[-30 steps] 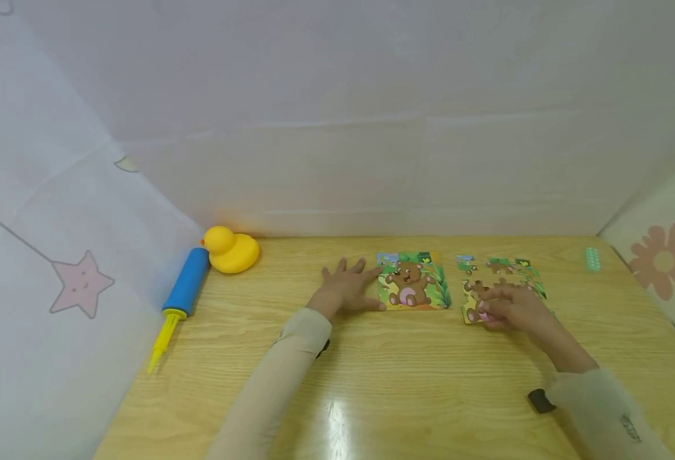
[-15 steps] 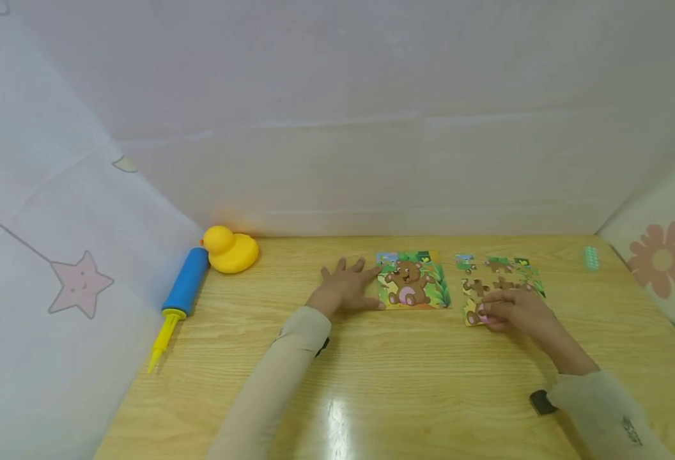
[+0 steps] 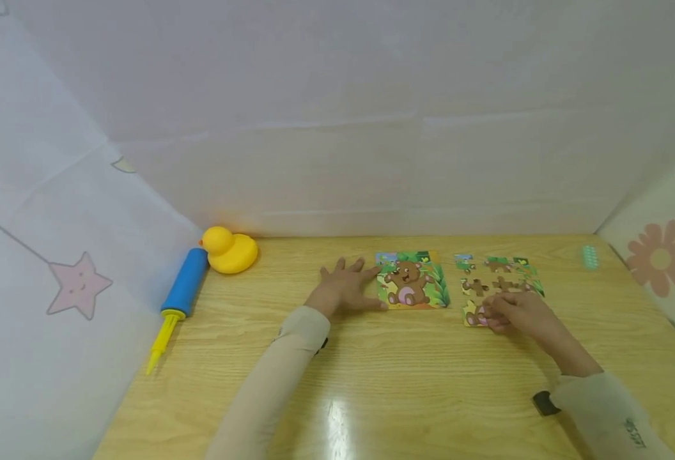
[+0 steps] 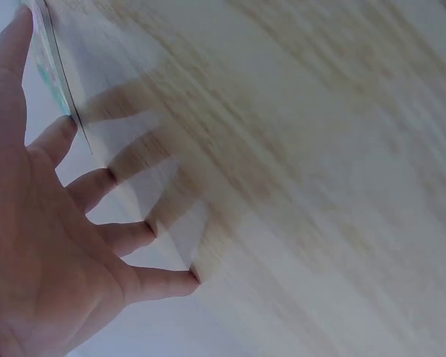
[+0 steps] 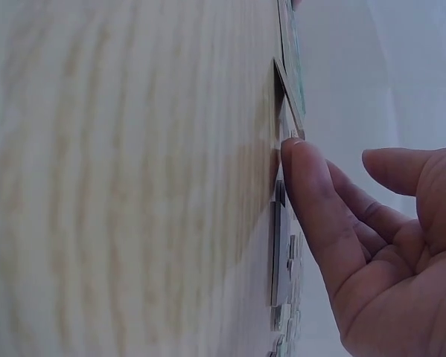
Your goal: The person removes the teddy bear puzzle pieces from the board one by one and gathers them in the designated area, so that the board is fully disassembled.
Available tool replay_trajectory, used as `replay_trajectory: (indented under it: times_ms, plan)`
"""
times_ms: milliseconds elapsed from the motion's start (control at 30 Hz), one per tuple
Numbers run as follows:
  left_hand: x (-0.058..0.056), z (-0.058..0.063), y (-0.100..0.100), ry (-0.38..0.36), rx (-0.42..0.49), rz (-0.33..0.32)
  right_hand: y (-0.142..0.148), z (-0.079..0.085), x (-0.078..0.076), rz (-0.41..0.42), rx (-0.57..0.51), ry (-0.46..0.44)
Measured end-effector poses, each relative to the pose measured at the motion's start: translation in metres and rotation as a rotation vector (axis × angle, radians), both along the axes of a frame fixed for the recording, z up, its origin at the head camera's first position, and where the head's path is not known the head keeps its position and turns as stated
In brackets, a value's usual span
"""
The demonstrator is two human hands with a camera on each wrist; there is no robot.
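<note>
My left hand (image 3: 346,287) lies with fingers spread at the left edge of a complete picture card of a brown bear (image 3: 411,280); thumb and index fingertip touch its edge. Right of the card lies a bear jigsaw puzzle (image 3: 501,266) in separated pieces. Over its front part is my right hand (image 3: 518,313), which hides several pieces. In the right wrist view a jigsaw piece (image 5: 288,97) stands tilted, one edge raised at a fingertip (image 5: 306,160); the thumb is apart from it. In the left wrist view the fingers (image 4: 167,282) reach down to the table.
A yellow rubber duck (image 3: 232,250) and a blue and yellow hand pump (image 3: 183,291) stand at the left by the cloth wall. A small green ribbed object (image 3: 590,257) is at the far right of the wooden table (image 3: 406,383).
My right hand has drawn back slightly toward the front and right, showing more brown pieces in the puzzle's middle. The left hand stays where it was.
</note>
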State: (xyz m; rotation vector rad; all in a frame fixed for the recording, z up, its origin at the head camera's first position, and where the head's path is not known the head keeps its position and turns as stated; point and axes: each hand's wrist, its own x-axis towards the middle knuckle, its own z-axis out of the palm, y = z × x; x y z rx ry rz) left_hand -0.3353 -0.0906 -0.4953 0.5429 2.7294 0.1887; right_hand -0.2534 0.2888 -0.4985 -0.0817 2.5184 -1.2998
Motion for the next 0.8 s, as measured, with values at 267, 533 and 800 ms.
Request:
replay_trajectory:
  times_ms: [267,533,800]
  plan:
    - [-0.001,-0.001,0.001,0.017,-0.018,0.005,0.001,0.0,0.0,0.004,-0.018,-0.012]
    - [0.005,-0.009,-0.001,0.017,-0.011,0.004,0.0,-0.004,0.002,0.025,-0.058,-0.018]
    - [0.013,-0.015,-0.004,-0.012,0.036,0.022,-0.01,0.009,-0.017,0.118,0.121,0.161]
